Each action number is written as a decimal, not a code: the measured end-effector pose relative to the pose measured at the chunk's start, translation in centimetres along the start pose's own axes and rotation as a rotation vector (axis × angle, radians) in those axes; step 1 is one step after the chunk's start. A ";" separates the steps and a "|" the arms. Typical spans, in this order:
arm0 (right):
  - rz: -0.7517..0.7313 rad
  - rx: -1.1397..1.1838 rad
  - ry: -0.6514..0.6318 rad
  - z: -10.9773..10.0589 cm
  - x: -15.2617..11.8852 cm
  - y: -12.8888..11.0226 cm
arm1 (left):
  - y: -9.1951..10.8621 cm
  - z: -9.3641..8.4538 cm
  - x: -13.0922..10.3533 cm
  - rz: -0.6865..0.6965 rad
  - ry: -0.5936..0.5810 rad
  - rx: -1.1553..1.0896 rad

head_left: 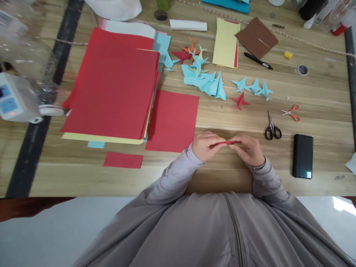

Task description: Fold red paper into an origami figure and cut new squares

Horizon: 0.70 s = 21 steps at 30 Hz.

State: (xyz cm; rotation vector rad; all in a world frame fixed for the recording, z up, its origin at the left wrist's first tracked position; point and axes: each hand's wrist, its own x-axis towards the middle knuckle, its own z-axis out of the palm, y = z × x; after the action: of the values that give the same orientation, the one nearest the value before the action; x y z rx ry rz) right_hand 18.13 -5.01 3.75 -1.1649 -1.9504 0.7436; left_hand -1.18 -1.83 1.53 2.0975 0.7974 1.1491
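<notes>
A small folded piece of red paper (228,142), seen almost edge-on, is pinched between my two hands above the wooden table. My left hand (207,145) grips its left end and my right hand (249,149) its right end, thumbs and fingers pressed together. Just left of my left hand lies a flat red sheet (175,120). Beyond my hands sit a small folded red paper figure (241,101) and several blue ones in a row (256,87). How the held paper is folded cannot be made out.
A tall stack of red sheets (116,89) is at left, a red strip (123,160) before it. Black scissors (273,128), orange scissors (293,113) and a phone (303,156) lie at right. Behind are more folded figures (198,63), yellow paper (226,44) and a pen (258,61).
</notes>
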 end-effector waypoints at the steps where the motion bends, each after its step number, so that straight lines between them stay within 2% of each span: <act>1: -0.010 0.004 -0.012 0.1 0.0 0.0 | 0.0 0.1 -0.1 -0.002 -0.003 0.000; 7: -0.027 0.048 -0.052 0.3 0.0 0.1 | 0.5 0.3 -0.1 -0.013 0.015 -0.052; 11: -0.013 0.117 -0.076 0.2 0.0 0.0 | 0.8 0.1 0.1 -0.030 -0.043 -0.134; 17: -0.001 0.099 0.033 0.3 -0.1 0.0 | 0.6 -0.1 0.1 -0.220 0.014 -0.217; 21: -0.013 0.041 0.073 0.0 -0.1 -0.1 | 0.8 -0.3 0.1 -0.350 -0.009 -0.334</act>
State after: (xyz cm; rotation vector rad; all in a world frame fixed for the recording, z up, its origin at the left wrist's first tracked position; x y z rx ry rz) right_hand 18.16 -5.13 3.81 -1.1378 -1.8728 0.7215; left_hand -1.21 -2.23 2.30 1.6135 0.8604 1.0016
